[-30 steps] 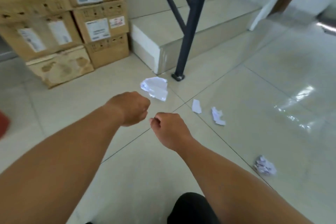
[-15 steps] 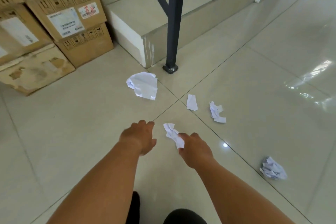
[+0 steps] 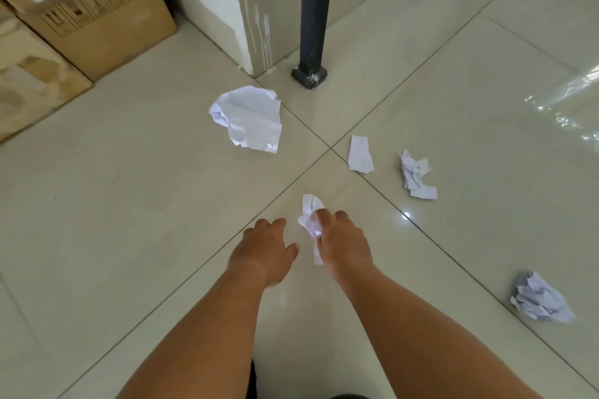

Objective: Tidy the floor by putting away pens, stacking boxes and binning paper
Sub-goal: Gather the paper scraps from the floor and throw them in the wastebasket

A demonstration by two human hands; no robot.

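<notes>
White paper litters the tiled floor. My right hand (image 3: 343, 243) grips a small crumpled scrap (image 3: 310, 215) low over the floor. Just left of it, my left hand (image 3: 264, 249) hovers with fingers spread and holds nothing. A large crumpled sheet (image 3: 248, 118) lies further ahead. To the right lie a small flat piece (image 3: 359, 154) and a twisted scrap (image 3: 415, 175). A paper ball (image 3: 539, 301) sits at the lower right.
Stacked cardboard boxes (image 3: 97, 16) stand at the upper left against the wall. A tiled step (image 3: 227, 3) and a dark metal post (image 3: 312, 10) with its foot on the floor stand straight ahead. Glossy floor tiles spread to the right.
The view has dropped closer to the floor. Both hands reached down from fists; the right hand has closed on the small crumpled scrap and the left hand has opened beside it.
</notes>
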